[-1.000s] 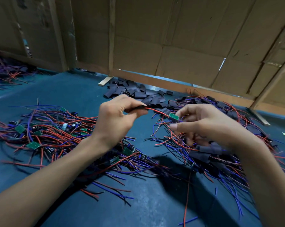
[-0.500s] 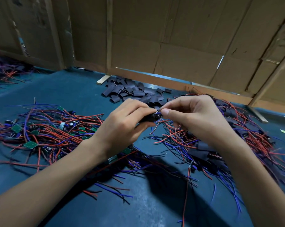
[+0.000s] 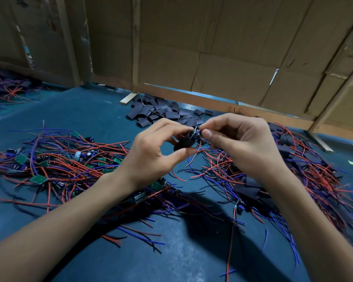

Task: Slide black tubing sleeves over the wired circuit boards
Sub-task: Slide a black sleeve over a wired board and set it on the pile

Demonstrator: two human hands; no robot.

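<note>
A black sleeve (image 3: 184, 141) is held above the blue table (image 3: 74, 110), tilted, its open mouth up toward a small board (image 3: 197, 132) with red and blue wires, mostly hidden at its top end. Loose flat sleeves (image 3: 161, 115) lie heaped at the table's far edge. Bare green wired boards (image 3: 55, 163) sprawl across its left side; sleeved ones (image 3: 293, 165) pile on its right.
</note>
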